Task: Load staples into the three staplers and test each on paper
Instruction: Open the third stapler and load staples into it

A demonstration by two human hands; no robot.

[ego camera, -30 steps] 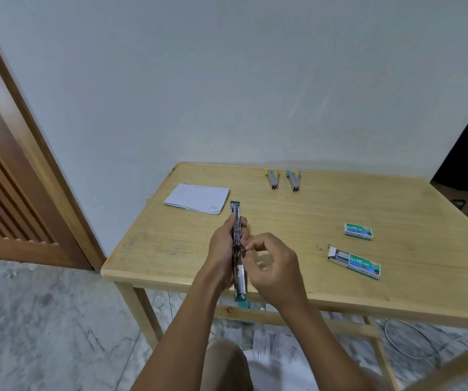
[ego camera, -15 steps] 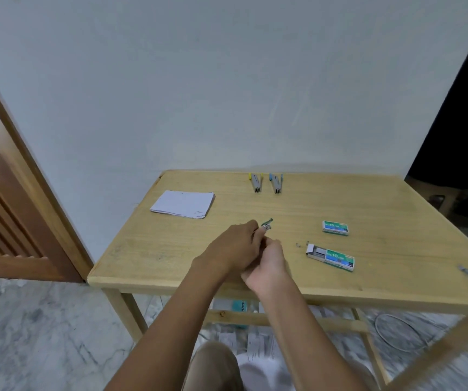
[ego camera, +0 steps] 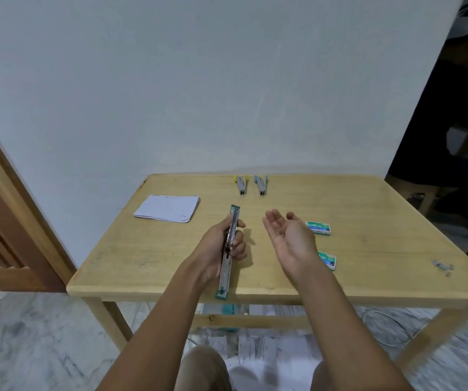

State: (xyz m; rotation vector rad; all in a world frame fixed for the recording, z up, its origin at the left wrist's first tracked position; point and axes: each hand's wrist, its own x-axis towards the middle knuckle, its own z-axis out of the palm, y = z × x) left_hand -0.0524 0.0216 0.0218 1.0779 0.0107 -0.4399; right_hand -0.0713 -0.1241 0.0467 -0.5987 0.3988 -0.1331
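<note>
- Paper stack [ego camera: 167, 208]: lies flat on the table [ego camera: 131, 249], far-left, well apart from both hands. It is beyond and left of the left hand.
- Left hand [ego camera: 215, 246]: fingers and thumb are curled round the middle of the green stapler [ego camera: 225, 273], gripping it.
- Green stapler: swung open to full length. Its long axis runs almost straight away from the person, with the near end over the table's front edge and the far end pointing toward the back. The metal channel appears to face right, toward the other hand. Whether staples sit in it cannot be told.
- Yellow stapler [ego camera: 241, 186] and blue stapler [ego camera: 261, 185]: side by side at the back edge, untouched, beyond both hands.
- Right hand [ego camera: 290, 238]: palm up, fingers relaxed and spread, gripping nothing. A small dark speck on the palm cannot be identified. The hand hovers just right of the open stapler, apart from it.
- Far staple box [ego camera: 318, 228] and near staple box [ego camera: 328, 260]: just right of the right hand, the near one partly hidden behind it.
- Judgement: loading is in hand. The right hand is nearer the boxes, and the staple strip must be laid in parallel to the channel's long axis.
- Grey bits [ego camera: 441, 267]: far right, unidentified.
</note>
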